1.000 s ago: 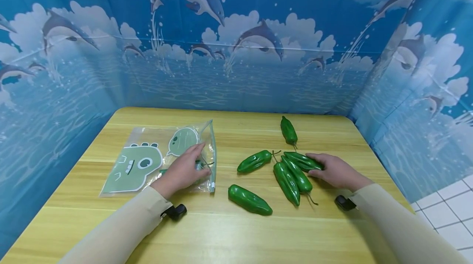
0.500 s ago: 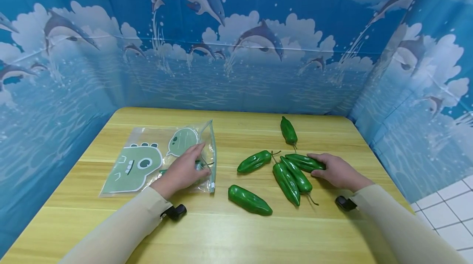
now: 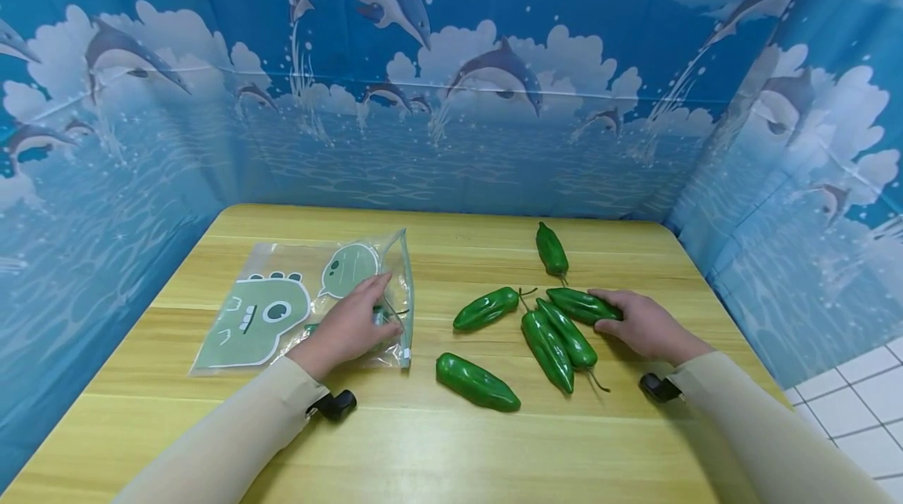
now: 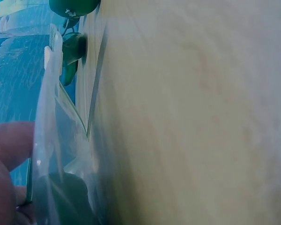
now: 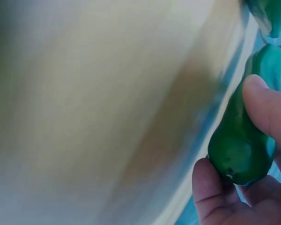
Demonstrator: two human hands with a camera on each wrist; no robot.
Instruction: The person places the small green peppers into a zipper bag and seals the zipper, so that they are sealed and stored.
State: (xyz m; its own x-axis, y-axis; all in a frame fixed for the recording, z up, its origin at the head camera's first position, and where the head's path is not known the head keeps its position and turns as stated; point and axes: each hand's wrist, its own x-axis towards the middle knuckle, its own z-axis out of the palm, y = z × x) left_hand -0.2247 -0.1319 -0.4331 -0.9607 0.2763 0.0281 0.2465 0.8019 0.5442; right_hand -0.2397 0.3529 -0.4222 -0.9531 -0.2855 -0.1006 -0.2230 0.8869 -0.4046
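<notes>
My left hand (image 3: 351, 328) rests over the clear zip bag (image 3: 247, 253) with a green dinosaur print, left on the table, and grips it near its mouth. Inside the bag, a green pepper (image 4: 68, 199) shows through the film under that hand. On the right, my right hand (image 3: 645, 324) holds a glossy green pepper (image 3: 580, 306) between thumb and fingers, around its blunt end as the right wrist view shows. Two more peppers, a left one (image 3: 547, 351) and a right one (image 3: 570, 335), lie side by side just left of it.
Nearer the bag lie a pepper (image 3: 487, 309) and, closer to me, another pepper (image 3: 477, 383). One pepper (image 3: 551, 250) lies farther back. The wooden table (image 3: 395, 449) meets a dolphin-print curtain (image 3: 451, 143) along its back and sides.
The pepper in my right hand has shifted slightly right, opening a small gap from the neighbouring pair. My left hand and the bag have stayed put.
</notes>
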